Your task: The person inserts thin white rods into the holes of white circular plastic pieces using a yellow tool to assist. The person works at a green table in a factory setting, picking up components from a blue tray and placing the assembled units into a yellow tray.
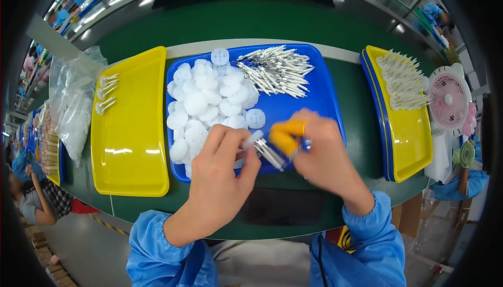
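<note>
My left hand point(217, 182) pinches a small white plastic disc point(252, 139) between thumb and fingers, over the near part of a blue tray point(304, 110). Thin white-and-metal rods point(271, 156) stick out from this disc toward my right hand. Closed around a yellow-handled hand tool point(287, 133), my right hand point(329, 153) is right beside the rods. Motion blurs the tool, and its exact kind cannot be made out. Inside the blue tray lie a heap of loose white discs point(201, 101) and, at the far right, a pile of thin white rods point(277, 69).
A yellow tray point(131, 140) on the left holds several disc-and-rod pieces point(106, 94). At right, another yellow tray point(411, 156) on blue ones carries many such pieces point(401, 80). Beyond are a pink-and-white fan point(449, 98) and a clear bag point(73, 114). A dark flat object point(283, 207) lies near the front edge.
</note>
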The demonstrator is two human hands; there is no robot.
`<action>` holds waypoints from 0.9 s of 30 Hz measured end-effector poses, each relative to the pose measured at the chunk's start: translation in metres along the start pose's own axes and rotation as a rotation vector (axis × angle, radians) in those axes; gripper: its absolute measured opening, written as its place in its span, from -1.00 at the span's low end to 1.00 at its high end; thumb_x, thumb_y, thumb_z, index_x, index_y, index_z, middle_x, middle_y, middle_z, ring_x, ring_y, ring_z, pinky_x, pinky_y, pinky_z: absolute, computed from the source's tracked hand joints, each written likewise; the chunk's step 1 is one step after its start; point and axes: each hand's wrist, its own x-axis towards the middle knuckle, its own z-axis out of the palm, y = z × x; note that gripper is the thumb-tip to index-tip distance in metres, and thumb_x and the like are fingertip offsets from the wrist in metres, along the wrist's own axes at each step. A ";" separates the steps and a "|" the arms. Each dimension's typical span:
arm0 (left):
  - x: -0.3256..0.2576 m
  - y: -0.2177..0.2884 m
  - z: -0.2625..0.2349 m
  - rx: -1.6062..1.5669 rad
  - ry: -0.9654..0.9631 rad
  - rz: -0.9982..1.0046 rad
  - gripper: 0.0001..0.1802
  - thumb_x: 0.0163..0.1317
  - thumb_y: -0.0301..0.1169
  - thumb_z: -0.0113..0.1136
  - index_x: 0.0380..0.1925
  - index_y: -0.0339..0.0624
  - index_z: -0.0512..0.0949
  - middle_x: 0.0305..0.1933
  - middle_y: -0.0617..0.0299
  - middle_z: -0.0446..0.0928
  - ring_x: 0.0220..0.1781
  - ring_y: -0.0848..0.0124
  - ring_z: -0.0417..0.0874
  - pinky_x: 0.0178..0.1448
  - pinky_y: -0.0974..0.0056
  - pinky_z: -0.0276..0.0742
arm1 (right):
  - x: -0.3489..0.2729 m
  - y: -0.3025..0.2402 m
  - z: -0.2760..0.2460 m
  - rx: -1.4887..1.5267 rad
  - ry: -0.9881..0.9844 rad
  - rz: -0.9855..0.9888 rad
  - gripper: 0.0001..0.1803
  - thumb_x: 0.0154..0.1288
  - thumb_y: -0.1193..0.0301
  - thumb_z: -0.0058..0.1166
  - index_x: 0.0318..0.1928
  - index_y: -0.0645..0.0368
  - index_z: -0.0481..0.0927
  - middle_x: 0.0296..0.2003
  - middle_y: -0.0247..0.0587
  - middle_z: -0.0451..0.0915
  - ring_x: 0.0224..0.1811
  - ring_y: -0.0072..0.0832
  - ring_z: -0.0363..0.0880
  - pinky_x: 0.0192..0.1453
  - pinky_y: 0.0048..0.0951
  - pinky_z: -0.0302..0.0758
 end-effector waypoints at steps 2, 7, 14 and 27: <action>0.001 0.001 -0.002 -0.032 -0.010 -0.021 -0.82 0.39 -0.62 0.39 -0.05 -0.37 0.66 -0.03 0.02 0.60 -0.20 0.09 0.86 -0.11 0.17 0.84 | 0.020 0.031 0.001 -0.227 0.095 -0.059 -0.81 0.19 0.61 0.34 -0.16 0.32 0.82 -0.25 0.00 0.67 -0.09 -0.03 0.62 0.05 -0.09 0.52; 0.006 0.007 -0.009 -0.085 -0.069 -0.059 -0.88 0.41 -0.66 0.39 -0.09 -0.41 0.70 -0.04 0.10 0.63 -0.09 0.27 0.86 -0.05 0.25 0.91 | 0.047 0.061 0.003 -0.638 0.186 -0.098 -0.81 0.15 0.60 0.34 -0.18 0.30 0.81 -0.18 -0.07 0.69 0.05 -0.06 0.57 0.17 -0.09 0.49; 0.005 0.008 -0.013 -0.159 -0.075 -0.145 -0.87 0.42 -0.61 0.44 -0.10 -0.39 0.69 -0.09 0.12 0.69 -0.10 0.37 0.84 -0.08 0.27 0.87 | 0.009 0.053 -0.019 -0.604 0.074 -0.032 -0.70 0.11 0.66 0.30 -0.10 0.31 0.86 -0.21 -0.07 0.71 0.00 -0.12 0.58 0.17 -0.10 0.45; 0.007 0.003 -0.010 -0.181 -0.163 -0.080 -0.82 0.37 -0.66 0.38 -0.07 -0.36 0.64 -0.13 0.04 0.63 -0.13 0.25 0.82 -0.06 0.20 0.90 | -0.033 -0.013 -0.018 0.068 -0.170 -0.081 -0.46 0.06 0.74 0.24 0.13 0.36 0.79 -0.20 -0.02 0.59 -0.14 -0.04 0.57 -0.03 -0.10 0.54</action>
